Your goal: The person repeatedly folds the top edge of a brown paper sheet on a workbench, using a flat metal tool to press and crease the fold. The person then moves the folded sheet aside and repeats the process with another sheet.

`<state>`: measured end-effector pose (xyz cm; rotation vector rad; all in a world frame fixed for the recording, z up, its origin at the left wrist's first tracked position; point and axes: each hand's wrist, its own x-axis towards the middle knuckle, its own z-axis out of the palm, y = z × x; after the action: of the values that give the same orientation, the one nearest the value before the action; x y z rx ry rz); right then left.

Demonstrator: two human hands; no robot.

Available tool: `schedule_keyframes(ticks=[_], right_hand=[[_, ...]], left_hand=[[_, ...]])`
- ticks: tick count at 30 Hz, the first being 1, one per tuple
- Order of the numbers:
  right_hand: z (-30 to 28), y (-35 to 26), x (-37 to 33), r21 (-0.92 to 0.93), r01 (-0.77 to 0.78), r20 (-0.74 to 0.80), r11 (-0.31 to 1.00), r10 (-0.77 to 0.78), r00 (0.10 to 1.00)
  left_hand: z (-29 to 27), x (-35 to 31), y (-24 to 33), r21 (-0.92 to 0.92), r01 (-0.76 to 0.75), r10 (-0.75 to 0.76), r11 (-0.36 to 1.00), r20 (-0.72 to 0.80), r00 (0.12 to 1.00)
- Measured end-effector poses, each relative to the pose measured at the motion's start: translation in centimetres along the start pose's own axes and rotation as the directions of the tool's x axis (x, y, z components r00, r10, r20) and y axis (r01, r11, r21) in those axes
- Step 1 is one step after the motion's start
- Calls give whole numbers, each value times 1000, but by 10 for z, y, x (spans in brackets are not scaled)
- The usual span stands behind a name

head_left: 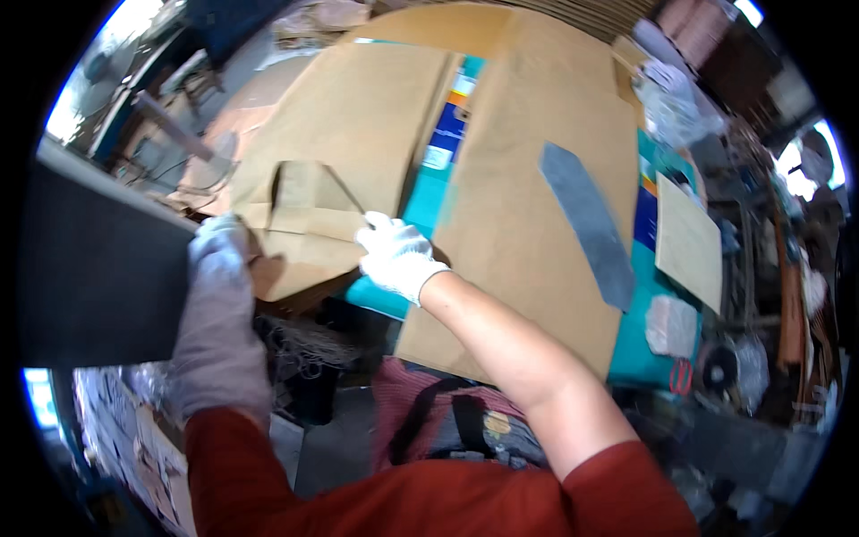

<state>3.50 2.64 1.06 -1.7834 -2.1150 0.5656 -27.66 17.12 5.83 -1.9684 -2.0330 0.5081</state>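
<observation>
A large brown paper sack point(358, 98) lies on the left of the work surface, its near end folded and partly opened up. My left hand point(222, 240), in a white glove, is closed at the sack's near left corner; motion blurs its fingers. At the folded end, the gloved fingers of my right hand point(398, 257) are pinched together. A thin dark line runs up and left from these fingertips; whether it is a slim tool or a paper edge I cannot tell. Right of this hand lies another large brown paper piece point(510, 197), bearing a long grey pointed strip point(586, 228).
Beneath the brown paper shows a teal printed sheet point(429, 192). At the right lie a pale board point(687, 242), a whitish block point(671, 327) and red-handled scissors point(682, 376). A dark panel point(103, 268) stands close on the left. Tangled string point(309, 345) hangs below the near edge.
</observation>
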Motion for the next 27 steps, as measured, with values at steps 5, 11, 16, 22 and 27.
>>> schedule_keyframes(ticks=[5,11,16,22,27], right_hand=[[-58,65,-116,-138,46,-28,989,-50,998],[-81,171,-256,-243,-437,-229,866,386,893],[-105,192,-288,-36,-738,-314,674,693,649],[-77,248,-328,855,-426,-62,294,876,479],[-85,249,-329,884,-407,14,230,858,514]], left_hand=[[-22,20,-39,-151,75,-72,986,25,997],[-65,-107,59,-728,-664,246,168,-622,744],[-73,-171,201,-492,-814,650,308,-516,558],[-45,-179,262,-399,-864,650,308,-575,497],[-44,-175,264,-396,-877,676,273,-570,468]])
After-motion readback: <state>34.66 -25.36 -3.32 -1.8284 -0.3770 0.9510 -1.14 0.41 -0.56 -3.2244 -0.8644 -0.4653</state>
